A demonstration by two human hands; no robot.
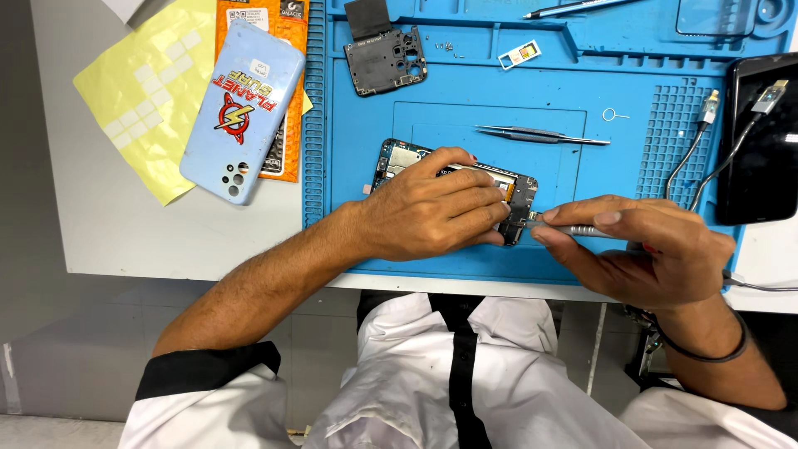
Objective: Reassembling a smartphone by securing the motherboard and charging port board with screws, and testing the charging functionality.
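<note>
phone [399, 162] opened, back up, on blue mat [465, 258] near front edge | left hand [432, 208] flat over it, pinning it steady | right hand [648, 249] pinches screwdriver [553, 226] low, tip at phone's lower end | tweezers [540, 135] just behind | case [241, 112] off to left
</note>
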